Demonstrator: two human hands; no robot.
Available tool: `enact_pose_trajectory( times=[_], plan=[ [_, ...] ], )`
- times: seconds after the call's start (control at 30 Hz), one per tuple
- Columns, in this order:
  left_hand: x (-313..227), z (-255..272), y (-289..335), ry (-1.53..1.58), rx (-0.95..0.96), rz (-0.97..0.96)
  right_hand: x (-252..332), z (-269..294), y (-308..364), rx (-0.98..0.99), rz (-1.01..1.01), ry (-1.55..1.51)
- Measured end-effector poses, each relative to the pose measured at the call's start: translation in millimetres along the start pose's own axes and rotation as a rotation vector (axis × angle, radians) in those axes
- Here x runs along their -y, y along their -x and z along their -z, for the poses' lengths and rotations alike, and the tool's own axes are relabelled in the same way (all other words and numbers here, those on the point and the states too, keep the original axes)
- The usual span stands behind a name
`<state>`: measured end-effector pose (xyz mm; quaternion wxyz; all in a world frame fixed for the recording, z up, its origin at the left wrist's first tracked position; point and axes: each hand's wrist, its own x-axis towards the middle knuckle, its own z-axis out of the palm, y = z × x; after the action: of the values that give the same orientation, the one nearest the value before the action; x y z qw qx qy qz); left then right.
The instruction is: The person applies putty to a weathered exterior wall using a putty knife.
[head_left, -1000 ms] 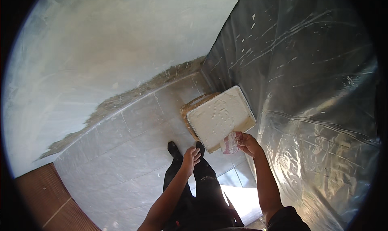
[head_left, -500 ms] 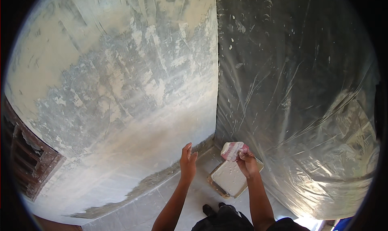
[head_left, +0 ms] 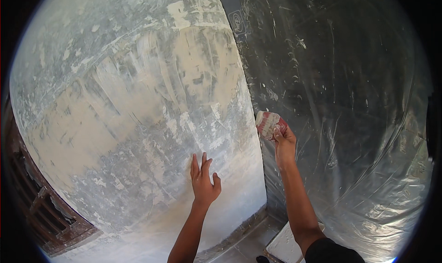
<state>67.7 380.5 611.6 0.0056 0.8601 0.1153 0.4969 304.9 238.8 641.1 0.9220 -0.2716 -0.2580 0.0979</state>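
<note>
In my right hand (head_left: 286, 145) I grip a flat red putty spreader (head_left: 268, 126) smeared with whitish putty, thumb laid across its face. The spreader is at the corner edge of the patchy wall; whether it touches I cannot tell. My left hand (head_left: 205, 180) is held up before the wall (head_left: 138, 138), fingers apart and holding nothing. Contact between its fingertips and the wall is not clear. Cream and white putty covers parts of the grey wall in uneven streaks.
Dark plastic sheeting (head_left: 350, 79) hangs on the right, splashed with white specks. On the floor by the corner, a tray of white putty (head_left: 287, 244) is partly hidden behind my right arm. A brown wooden window frame (head_left: 50, 208) sits at the lower left.
Both hands have risen, the right one lifting the putty spreader from above the tray to the wall corner. The left fingers have spread. My view has tilted up the wall.
</note>
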Motion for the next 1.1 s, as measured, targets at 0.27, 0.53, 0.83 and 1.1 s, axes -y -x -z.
enact_pose_trajectory(
  times=[0.27, 0.53, 0.83, 1.1],
  plan=[
    [69, -12, -40, -0.329, -0.037, -0.211, -1, -109, -120, -0.069, 0.456, 0.559],
    [65, -13, -40, -0.416, -0.042, -0.271, -11, -148, -178, -0.094, 0.731, 0.708],
    [70, -11, -38, -0.394, -0.021, -0.288, -46, -158, -144, -0.003, 0.912, 0.829],
    [68, -17, -38, -0.373, -0.016, -0.290, -43, -165, -175, -0.128, 0.997, 0.832]
  ],
)
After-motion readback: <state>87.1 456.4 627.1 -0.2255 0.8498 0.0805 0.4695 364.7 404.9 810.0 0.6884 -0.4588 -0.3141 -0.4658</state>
